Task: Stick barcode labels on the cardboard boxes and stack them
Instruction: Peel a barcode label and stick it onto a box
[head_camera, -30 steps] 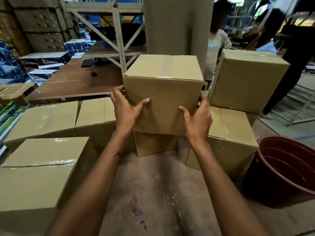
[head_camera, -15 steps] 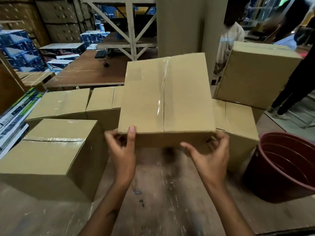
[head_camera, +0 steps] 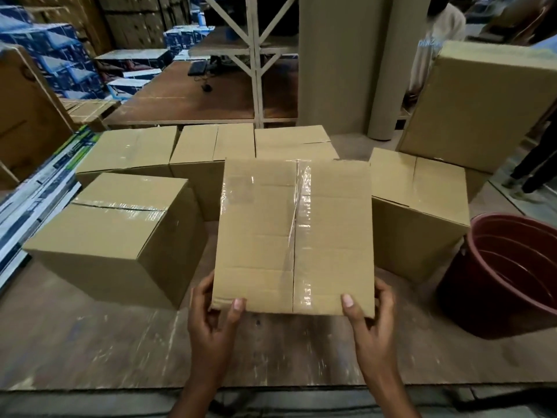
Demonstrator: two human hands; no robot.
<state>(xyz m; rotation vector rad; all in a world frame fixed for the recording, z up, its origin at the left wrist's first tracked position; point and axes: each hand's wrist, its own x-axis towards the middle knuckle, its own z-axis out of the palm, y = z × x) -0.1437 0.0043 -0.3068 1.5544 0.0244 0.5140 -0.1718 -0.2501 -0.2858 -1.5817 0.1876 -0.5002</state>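
Scuffed wooden surface [head_camera: 126, 342] now carries the taped cardboard box [head_camera: 294, 236], brought down left of the red bucket [head_camera: 509, 276], both hands' fingers [head_camera: 238, 307] pinching its near edge, top ready for a label.

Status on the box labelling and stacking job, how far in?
Done: the boxes look taped shut, and one box already sits on another at right. In hand: left hand and right hand grip the taped box by its near edge. Left: no barcode label visible on any box; most remain unstacked.
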